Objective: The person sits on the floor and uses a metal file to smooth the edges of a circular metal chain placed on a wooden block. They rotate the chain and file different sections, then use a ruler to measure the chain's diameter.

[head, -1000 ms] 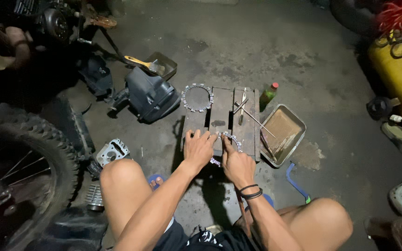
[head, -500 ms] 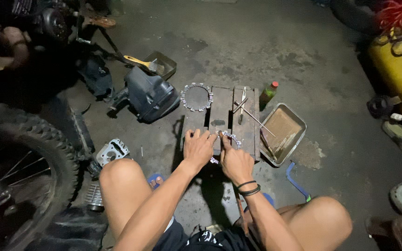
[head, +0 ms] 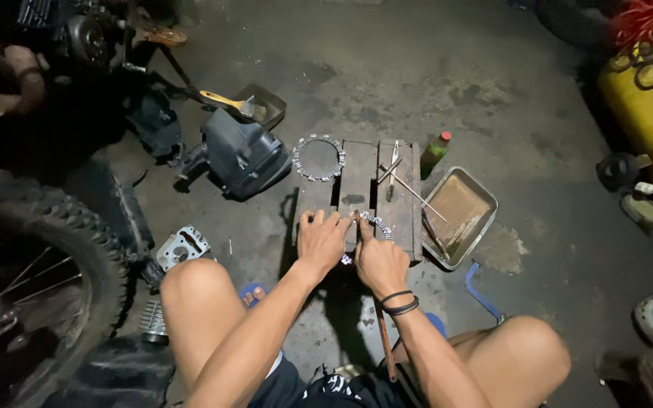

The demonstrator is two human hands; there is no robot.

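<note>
Honestly, both hands, left (head: 321,240) and right (head: 378,261), press flat on the toothed ring (head: 368,224), gripping nothing; it could slip off the block (head: 358,175)

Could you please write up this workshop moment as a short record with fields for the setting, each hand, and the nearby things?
setting: person squatting on a stained concrete floor, working at a small wooden board
left hand: left hand pressed flat on the board's near edge
right hand: right hand on a toothed metal ring, forefinger stretched along it; cords on the wrist
on the board: second toothed ring at the far left corner, thin metal tools
right of board: metal tray, green bottle with red cap
left: dark engine cover, knobbly tyre
</note>
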